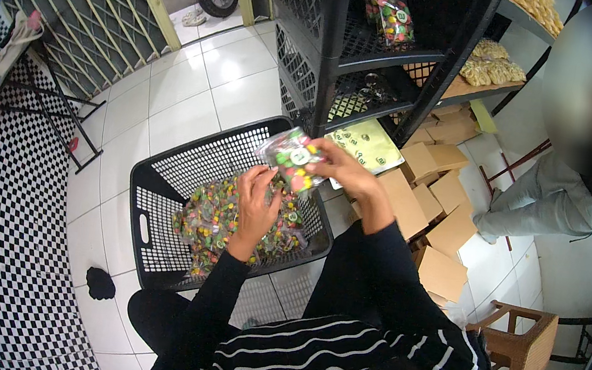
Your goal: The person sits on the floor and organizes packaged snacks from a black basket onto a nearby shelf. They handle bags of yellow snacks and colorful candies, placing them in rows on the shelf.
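My right hand [345, 170] grips a clear plastic packet of colourful sweets [296, 158] by its right edge. A round pale label is on the packet's front. Just below and left of it, my left hand [259, 202] has its fingers apart and holds nothing that I can see; whether a fingertip touches the packet, I cannot tell. Under both hands stands a black plastic basket [140, 257] with mesh walls. Inside lies a heap of similar packets [215, 214], some with round labels.
A black shelf rack [330, 50] holds more sweet packets [397, 17]. Yellow label sheets [367, 145] lie beside cardboard boxes [402, 203]. A brown stool [523, 346] stands at right, near another person [549, 199]. A folding table [57, 100] is at left.
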